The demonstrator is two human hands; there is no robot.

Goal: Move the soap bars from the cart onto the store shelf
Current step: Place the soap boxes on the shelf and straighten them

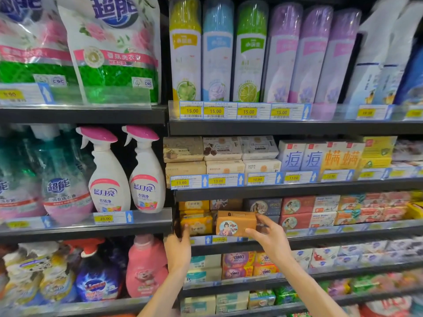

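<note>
A brown soap bar box (235, 223) with a round picture label is held at the front of the store shelf (343, 236), in the gap between yellow soap packs (196, 224) and dark boxed soaps (263, 207). My right hand (267, 234) grips its right end between thumb and fingers. My left hand (179, 245) rests with fingers against the yellow soap packs at the shelf's left end, holding nothing. The cart is out of view.
Red, white and orange soap boxes (325, 210) fill the same shelf to the right. Boxed soaps (222, 154) sit on the shelf above, aerosol cans (249, 51) higher up. Spray bottles (128, 172) and detergent (146, 266) stand in the left bay.
</note>
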